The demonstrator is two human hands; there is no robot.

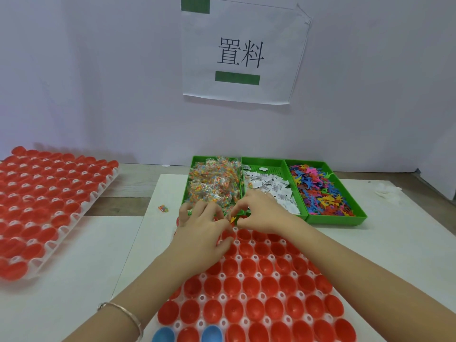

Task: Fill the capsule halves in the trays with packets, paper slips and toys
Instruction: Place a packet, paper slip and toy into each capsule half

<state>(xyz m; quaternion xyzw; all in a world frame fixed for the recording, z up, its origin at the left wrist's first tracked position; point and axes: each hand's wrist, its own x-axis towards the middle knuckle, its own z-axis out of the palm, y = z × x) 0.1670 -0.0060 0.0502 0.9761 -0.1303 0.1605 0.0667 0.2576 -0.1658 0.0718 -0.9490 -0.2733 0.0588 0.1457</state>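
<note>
Both hands meet over the far edge of the near tray point(246, 276) of red capsule halves point(250, 285), just before the green bins point(335, 219); the right hand point(264, 213), fingers curled in, pinches a small yellow toy point(233, 220); the left hand point(203, 229), fingers bent and apart, touches it at the fingertips, though I cannot tell whether it grips; packets point(212, 186), paper slips point(276, 190) and toys point(320, 191) fill the bins.

A plain pale wall point(98, 70) rose behind the bench, softly and evenly lit. A white paper sign point(244, 28) bearing two black characters hung on it, with green tape strips point(237, 78) across it. White sheets point(74, 267) partly covered the wooden tabletop point(128, 193).
</note>
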